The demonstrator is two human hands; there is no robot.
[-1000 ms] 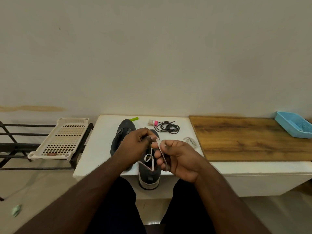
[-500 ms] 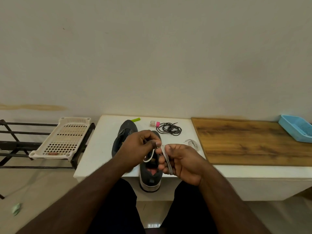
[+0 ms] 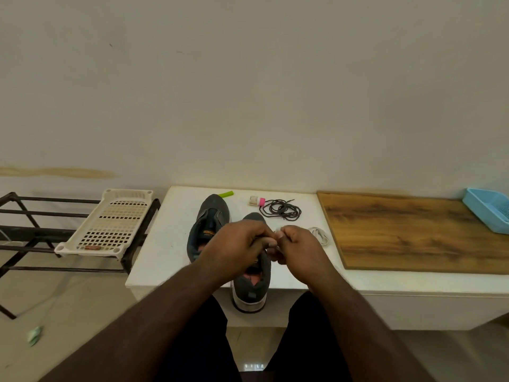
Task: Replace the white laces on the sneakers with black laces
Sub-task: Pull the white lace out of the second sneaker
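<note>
Two dark grey sneakers stand on the white table (image 3: 162, 244). The left sneaker (image 3: 209, 221) has no lace that I can see. The right sneaker (image 3: 252, 285) pokes its heel over the front edge. My left hand (image 3: 237, 246) and my right hand (image 3: 298, 245) meet above its tongue, fingers curled round a bunched white lace (image 3: 276, 242) between them; most of the lace is hidden. A coil of black laces (image 3: 281, 210) lies behind the shoes. Another white lace (image 3: 321, 235) lies to the right of my right hand.
A green marker (image 3: 226, 194) and a small pink-and-white roll (image 3: 257, 201) sit near the wall. A wooden board (image 3: 418, 232) covers the table's right part, with a blue basket (image 3: 487, 213) at its far end. A white plastic tray (image 3: 110, 224) rests on a black rack at left.
The loop of white lace that hung over the right sneaker has been gathered into my hands. Both hands have closed together and shifted slightly away from me.
</note>
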